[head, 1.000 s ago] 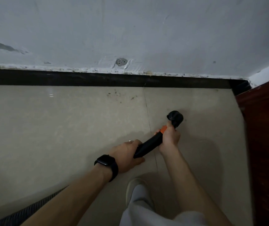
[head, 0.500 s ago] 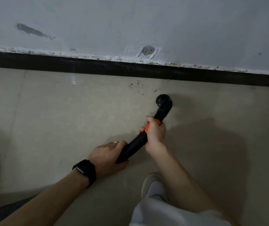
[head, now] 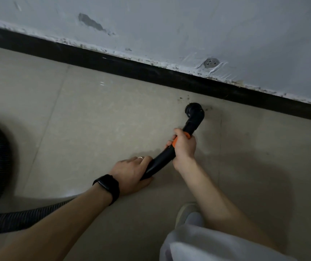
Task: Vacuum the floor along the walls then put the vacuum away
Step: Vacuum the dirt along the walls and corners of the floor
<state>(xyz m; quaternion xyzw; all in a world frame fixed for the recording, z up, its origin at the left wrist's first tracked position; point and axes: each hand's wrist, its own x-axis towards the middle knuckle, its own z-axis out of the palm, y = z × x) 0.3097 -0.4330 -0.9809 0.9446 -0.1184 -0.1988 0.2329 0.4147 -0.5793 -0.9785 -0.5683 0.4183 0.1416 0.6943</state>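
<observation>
Two hands on the vacuum wand (head: 160, 162): right hand (head: 184, 146) wrapped tight round it at the orange collar (head: 175, 142), left hand (head: 132, 172) curled round the lower end where the hose (head: 28, 215) joins. The round brush nozzle (head: 194, 112) is down on the floor tile (head: 113, 119), just beside the black baseboard (head: 132, 66), next to a scatter of dark specks (head: 184, 98). The hose runs back under the left forearm and loops wide at the left edge; a shoe (head: 188, 213) stands near, below the right arm

Risks, as a guess: pushed further, the nozzle knocks the baseboard and shakes flaking paint off the wall (head: 169, 25) edge onto swept floor. If the nozzle tips on its bend, the brush lifts and specks in the floor-baseboard corner get missed. The hose loop could drag tight or catch the shoe on the next sidestep, jerking the wand off line

Versus half a second ago: nozzle is closer to the baseboard and now level with the specks, not short of them. View has swung, so the baseboard runs diagonal and the hose loop shows at left. Both grips unchanged
</observation>
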